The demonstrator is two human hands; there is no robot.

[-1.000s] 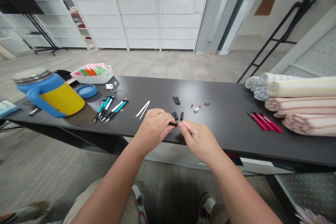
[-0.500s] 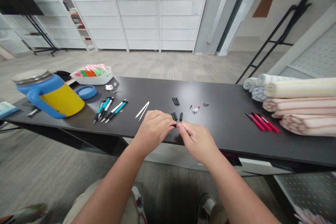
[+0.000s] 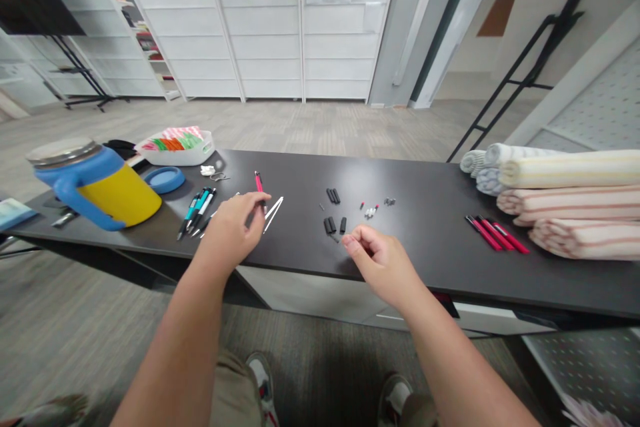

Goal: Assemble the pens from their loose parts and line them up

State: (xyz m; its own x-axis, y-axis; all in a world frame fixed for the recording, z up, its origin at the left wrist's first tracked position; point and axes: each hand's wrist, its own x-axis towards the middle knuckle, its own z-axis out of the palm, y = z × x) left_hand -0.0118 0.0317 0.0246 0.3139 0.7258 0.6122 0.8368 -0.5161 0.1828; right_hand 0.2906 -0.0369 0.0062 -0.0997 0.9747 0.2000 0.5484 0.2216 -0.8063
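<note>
My left hand (image 3: 231, 229) grips a red and black pen (image 3: 259, 187) upright over the dark table (image 3: 430, 240), just left of two white refill tubes (image 3: 274, 207). My right hand (image 3: 376, 259) hovers near the table's front edge with its fingers curled and pinched; what they hold, if anything, is hidden. Just left of and behind it lie short black pen grips (image 3: 333, 225), with more black pieces (image 3: 333, 195) farther back and small red and white parts (image 3: 370, 210) beside them. Teal pens (image 3: 199, 208) lie to the left of my left hand.
A yellow and blue jug (image 3: 100, 188) lies on its side at the far left beside a blue lid (image 3: 165, 179) and a white tray of coloured items (image 3: 176, 143). Red pens (image 3: 494, 232) and rolled towels (image 3: 570, 203) fill the right end.
My hands were together over a black pen piece. They have parted: the left hand swung left and up with a red and black pen, and the right hand stayed near the front edge.
</note>
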